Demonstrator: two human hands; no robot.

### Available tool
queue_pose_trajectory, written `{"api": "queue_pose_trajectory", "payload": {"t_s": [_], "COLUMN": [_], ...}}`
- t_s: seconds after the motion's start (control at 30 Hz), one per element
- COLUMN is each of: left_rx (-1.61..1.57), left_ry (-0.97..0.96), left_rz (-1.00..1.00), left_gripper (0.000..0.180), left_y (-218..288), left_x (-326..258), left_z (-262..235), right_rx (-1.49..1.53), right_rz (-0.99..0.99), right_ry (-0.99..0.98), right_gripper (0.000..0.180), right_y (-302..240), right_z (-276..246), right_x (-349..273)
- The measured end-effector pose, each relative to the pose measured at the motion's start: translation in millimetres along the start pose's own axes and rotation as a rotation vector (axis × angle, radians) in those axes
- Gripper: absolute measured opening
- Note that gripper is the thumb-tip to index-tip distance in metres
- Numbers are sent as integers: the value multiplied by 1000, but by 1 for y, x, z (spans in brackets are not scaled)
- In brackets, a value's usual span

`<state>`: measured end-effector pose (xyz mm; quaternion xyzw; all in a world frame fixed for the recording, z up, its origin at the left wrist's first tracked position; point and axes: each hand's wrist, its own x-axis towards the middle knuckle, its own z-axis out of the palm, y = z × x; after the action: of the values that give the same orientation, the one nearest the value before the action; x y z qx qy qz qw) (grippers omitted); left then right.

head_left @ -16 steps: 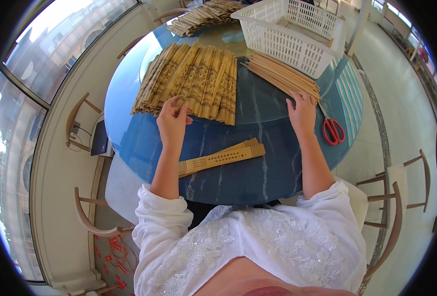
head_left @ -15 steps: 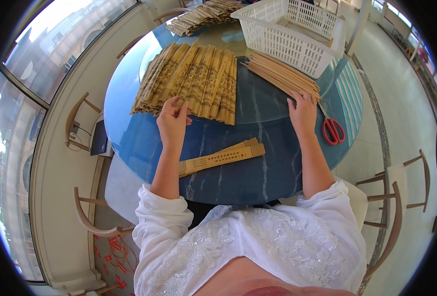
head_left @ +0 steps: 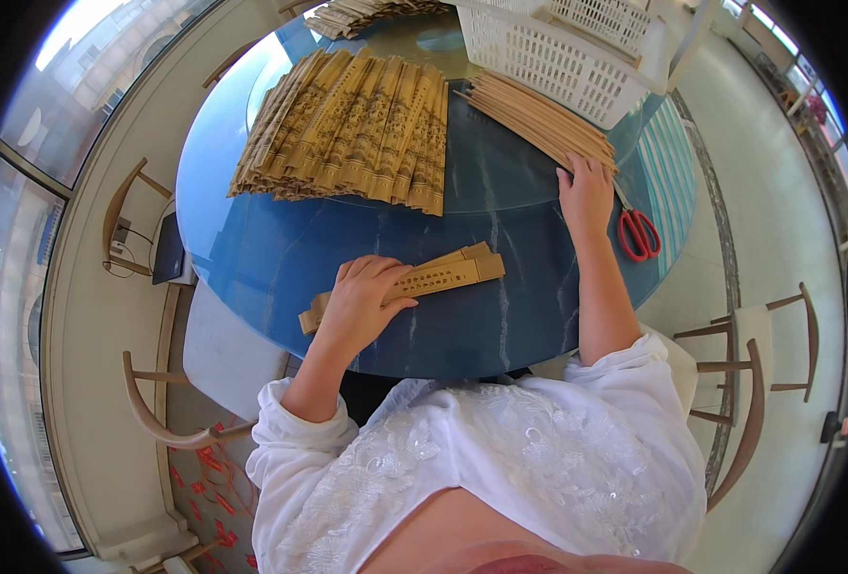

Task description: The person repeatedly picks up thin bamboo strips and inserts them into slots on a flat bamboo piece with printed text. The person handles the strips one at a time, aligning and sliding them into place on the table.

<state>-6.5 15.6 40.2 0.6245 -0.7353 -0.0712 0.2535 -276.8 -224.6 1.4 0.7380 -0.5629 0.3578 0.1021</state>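
My left hand (head_left: pixel 364 298) lies on top of a folded bamboo fan (head_left: pixel 448 275) near the front edge of the round blue table (head_left: pixel 500 325), fingers curled over its left part. My right hand (head_left: pixel 586 191) rests flat on the near end of a bundle of plain bamboo sticks (head_left: pixel 537 120) at the right. A wide row of several folded printed fans (head_left: pixel 352 129) lies side by side in the table's middle, beyond the left hand.
A white plastic basket (head_left: pixel 577 48) stands at the far right, behind the sticks. Red-handled scissors (head_left: pixel 639 232) lie right of my right hand. More fans (head_left: pixel 362 14) are stacked at the far edge. Wooden chairs (head_left: pixel 759 354) ring the table.
My left hand has come back from the row of fans to the single folded fan near the front edge. The right hand stays on the stick bundle.
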Motion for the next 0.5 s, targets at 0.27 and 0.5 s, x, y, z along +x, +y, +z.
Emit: {"api": "queue_pose_trajectory", "payload": {"t_s": [0.27, 0.5], "left_rx": [-48, -31], "left_ry": [84, 140], "left_rz": [-25, -75], "left_gripper": [31, 31], "left_y": [-11, -15], "left_x": [-14, -22], "left_z": [11, -1], "right_rx": [-29, 2], "right_rz": [3, -16], "right_ry": [-52, -16], "right_gripper": [13, 17], "right_y": [0, 6], "right_z": [-2, 5], "right_x": [0, 3]}}
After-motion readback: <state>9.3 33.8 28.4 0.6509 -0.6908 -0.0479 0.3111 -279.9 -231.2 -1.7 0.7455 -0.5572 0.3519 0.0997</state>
